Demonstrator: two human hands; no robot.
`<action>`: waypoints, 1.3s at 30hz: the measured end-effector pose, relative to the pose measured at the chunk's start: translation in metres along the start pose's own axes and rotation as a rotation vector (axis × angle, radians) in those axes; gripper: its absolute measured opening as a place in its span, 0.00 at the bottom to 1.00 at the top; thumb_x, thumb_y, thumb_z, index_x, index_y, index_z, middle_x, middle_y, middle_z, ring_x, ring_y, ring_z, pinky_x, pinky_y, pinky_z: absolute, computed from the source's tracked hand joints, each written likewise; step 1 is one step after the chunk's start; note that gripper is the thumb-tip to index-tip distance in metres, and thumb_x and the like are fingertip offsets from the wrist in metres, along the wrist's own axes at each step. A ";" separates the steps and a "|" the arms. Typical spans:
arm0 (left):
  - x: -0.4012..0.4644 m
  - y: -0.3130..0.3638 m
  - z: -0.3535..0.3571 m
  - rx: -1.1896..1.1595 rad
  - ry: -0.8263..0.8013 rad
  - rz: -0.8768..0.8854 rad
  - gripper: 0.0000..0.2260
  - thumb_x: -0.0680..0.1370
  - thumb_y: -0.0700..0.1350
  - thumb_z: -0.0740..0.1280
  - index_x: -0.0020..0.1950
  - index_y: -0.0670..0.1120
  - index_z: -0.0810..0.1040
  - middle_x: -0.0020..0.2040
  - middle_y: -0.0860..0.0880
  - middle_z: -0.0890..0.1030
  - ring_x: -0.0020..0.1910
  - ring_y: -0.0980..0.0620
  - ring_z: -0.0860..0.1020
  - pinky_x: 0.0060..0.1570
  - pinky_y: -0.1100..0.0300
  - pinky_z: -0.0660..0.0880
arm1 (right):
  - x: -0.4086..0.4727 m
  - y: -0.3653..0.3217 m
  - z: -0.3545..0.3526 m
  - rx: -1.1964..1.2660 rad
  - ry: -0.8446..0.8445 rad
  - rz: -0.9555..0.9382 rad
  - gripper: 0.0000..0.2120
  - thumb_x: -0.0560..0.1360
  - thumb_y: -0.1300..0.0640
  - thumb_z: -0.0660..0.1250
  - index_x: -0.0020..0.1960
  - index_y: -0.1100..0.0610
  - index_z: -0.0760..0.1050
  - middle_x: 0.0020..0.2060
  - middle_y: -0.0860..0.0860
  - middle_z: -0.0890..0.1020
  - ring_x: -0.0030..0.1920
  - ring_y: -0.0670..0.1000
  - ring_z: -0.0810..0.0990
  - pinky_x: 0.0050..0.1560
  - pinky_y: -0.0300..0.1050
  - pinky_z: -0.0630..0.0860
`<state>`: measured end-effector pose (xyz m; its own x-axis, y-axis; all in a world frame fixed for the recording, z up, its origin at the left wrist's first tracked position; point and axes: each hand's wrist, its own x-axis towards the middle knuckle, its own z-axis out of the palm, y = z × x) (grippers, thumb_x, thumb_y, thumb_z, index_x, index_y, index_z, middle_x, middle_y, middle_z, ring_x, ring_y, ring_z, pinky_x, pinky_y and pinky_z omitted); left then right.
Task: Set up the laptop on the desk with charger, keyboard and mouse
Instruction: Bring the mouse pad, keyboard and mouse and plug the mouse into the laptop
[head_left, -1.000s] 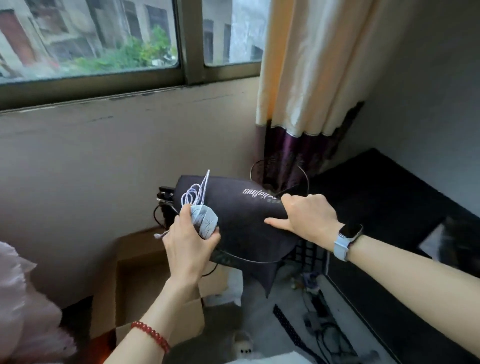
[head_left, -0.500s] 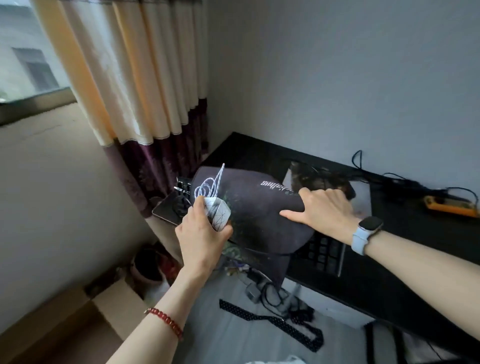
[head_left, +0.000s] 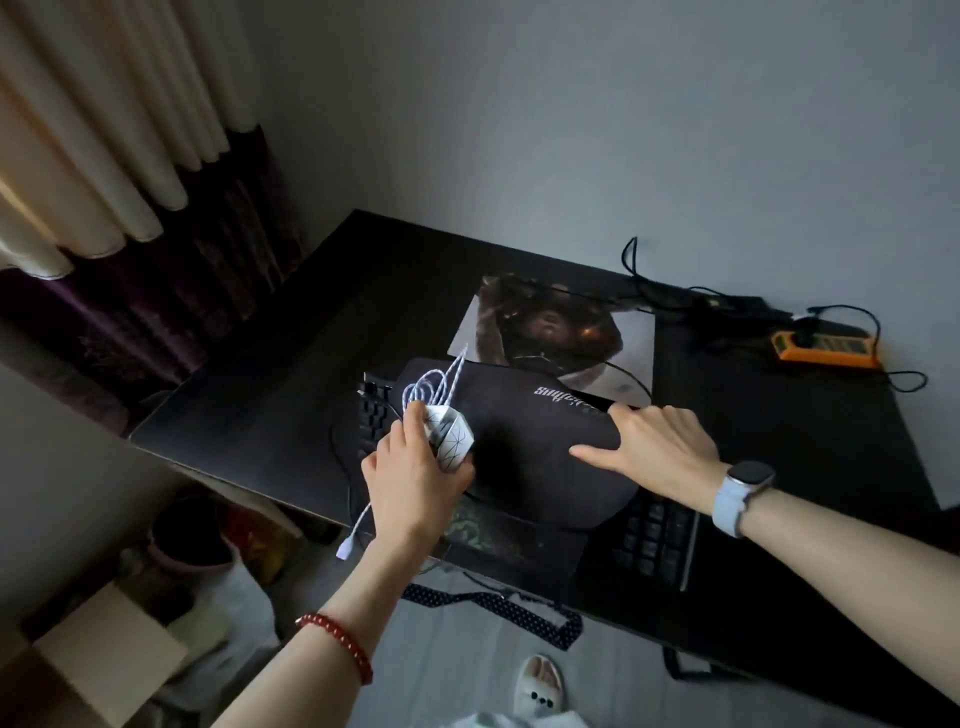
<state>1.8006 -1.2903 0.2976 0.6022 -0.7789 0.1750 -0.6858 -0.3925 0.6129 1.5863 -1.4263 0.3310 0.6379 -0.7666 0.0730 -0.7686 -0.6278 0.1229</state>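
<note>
Mouse (head_left: 451, 437), white with thin dark lines and a coiled white braided cable (head_left: 434, 391), sits gripped in the left hand (head_left: 415, 480) over the black desk's (head_left: 249, 415) near edge, just left of the right hand (head_left: 662, 452) grasping the curled dark mouse pad (head_left: 524, 441) above the black keyboard (head_left: 654, 535).

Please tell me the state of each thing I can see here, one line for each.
left hand: grips the white mouse and its coiled cable
right hand: holds the dark mouse pad, curved
keyboard: under the pad, partly hidden
orange power strip: on desk, one plug in
</note>
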 end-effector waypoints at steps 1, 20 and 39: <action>0.005 0.005 0.014 0.014 -0.003 -0.010 0.30 0.67 0.52 0.70 0.65 0.47 0.64 0.53 0.47 0.76 0.53 0.44 0.73 0.55 0.49 0.65 | 0.005 0.012 0.010 0.024 -0.013 -0.001 0.31 0.68 0.26 0.52 0.42 0.55 0.66 0.37 0.52 0.82 0.41 0.57 0.81 0.36 0.48 0.68; 0.031 0.020 0.125 0.268 -0.152 -0.119 0.28 0.65 0.52 0.73 0.61 0.47 0.66 0.56 0.45 0.76 0.59 0.40 0.68 0.55 0.44 0.65 | 0.035 0.067 0.162 0.338 -0.337 -0.076 0.29 0.70 0.31 0.57 0.55 0.54 0.71 0.50 0.52 0.81 0.50 0.57 0.80 0.46 0.47 0.71; 0.052 0.003 0.152 0.260 -0.250 -0.069 0.31 0.65 0.52 0.73 0.64 0.45 0.67 0.54 0.43 0.77 0.57 0.39 0.71 0.55 0.43 0.66 | 0.037 0.051 0.144 0.091 -0.274 0.020 0.29 0.75 0.39 0.58 0.68 0.57 0.63 0.55 0.53 0.79 0.44 0.58 0.82 0.38 0.46 0.71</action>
<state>1.7676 -1.4070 0.1916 0.5538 -0.8294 -0.0734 -0.7477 -0.5342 0.3944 1.5638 -1.5059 0.1973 0.5951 -0.7792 -0.1966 -0.7902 -0.6120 0.0338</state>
